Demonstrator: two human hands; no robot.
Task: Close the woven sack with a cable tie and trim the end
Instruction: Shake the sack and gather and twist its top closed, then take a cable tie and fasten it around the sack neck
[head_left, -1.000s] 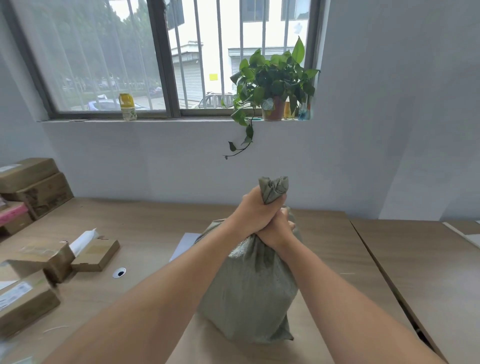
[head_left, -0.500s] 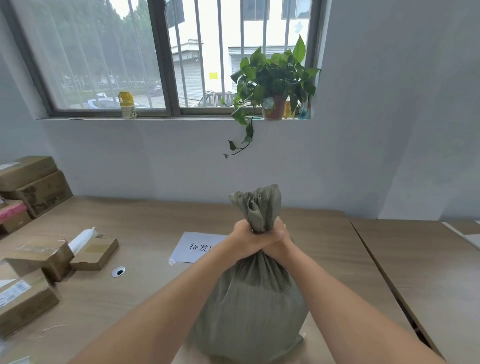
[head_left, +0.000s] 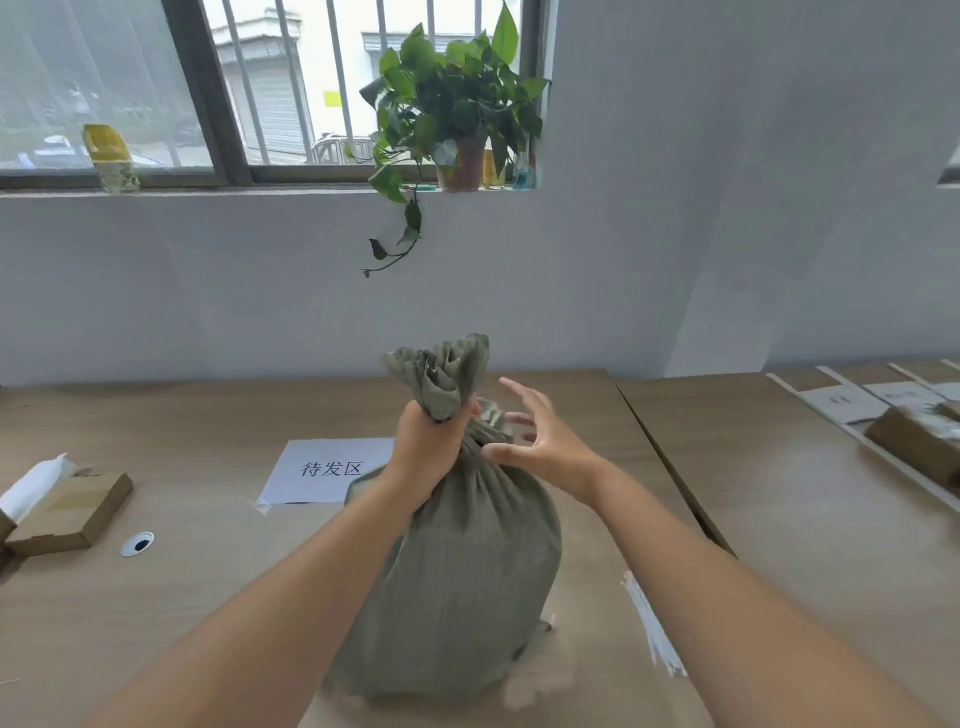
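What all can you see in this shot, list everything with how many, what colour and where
woven sack: one, grey-green, standing on the table in the middle, neck bunched
table: two, light wood, side by side with a seam between
paper sign: one, white with dark characters, flat on the table left of the sack
cardboard boxes: a few, brown, left edge, one open with white paper inside
white strips: a small bundle, white, on the table right of the sack, possibly cable ties
potted plant: one, green, on the windowsill
yellow container: one, on the sill at left
left hand: closed around the sack's neck
right hand: open, fingers spread, beside the neck
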